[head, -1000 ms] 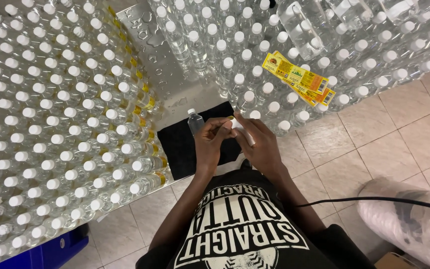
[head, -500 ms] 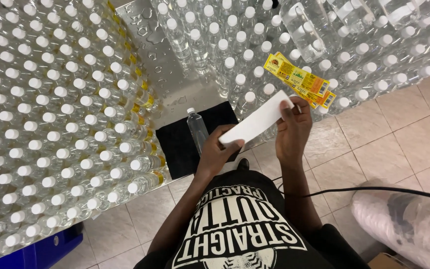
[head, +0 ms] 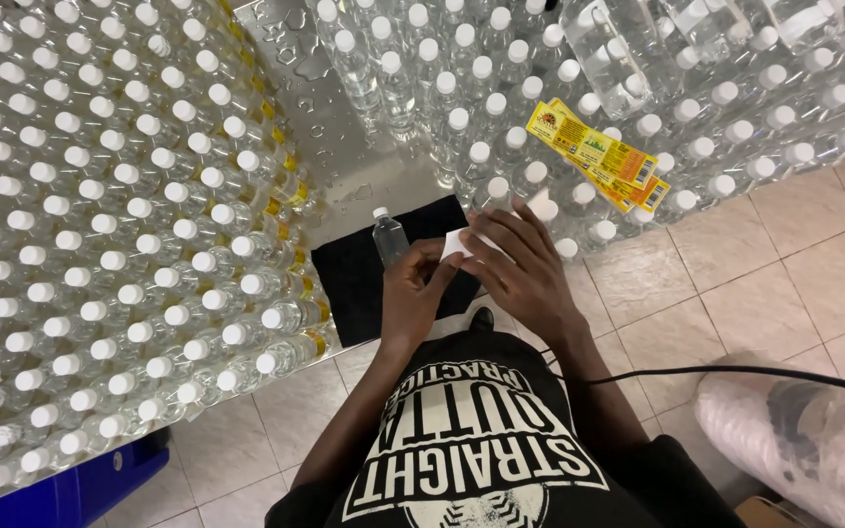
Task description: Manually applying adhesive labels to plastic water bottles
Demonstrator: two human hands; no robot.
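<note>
My left hand [head: 418,288] and my right hand [head: 520,269] are close together over the front edge of a metal table [head: 344,147]. Between their fingertips they pinch a white paper strip [head: 456,242], of which only a small corner shows. Just left of my left hand a single clear plastic bottle [head: 388,235] with a white cap stands on a black cloth [head: 354,284]. A small stack of yellow and orange labels [head: 594,152] lies on top of bottle caps, up and right of my right hand.
Several rows of white-capped clear bottles [head: 100,225] fill the table's left side, and more bottles [head: 716,98] crowd the back and right. A black cable [head: 735,372] crosses the tiled floor. A plastic-wrapped roll [head: 804,440] lies at lower right, a blue bin [head: 70,489] at lower left.
Half a second ago my right hand held the white strip stretched out toward the labels. It has come back to my left hand, and the strip is now mostly hidden between the fingers.
</note>
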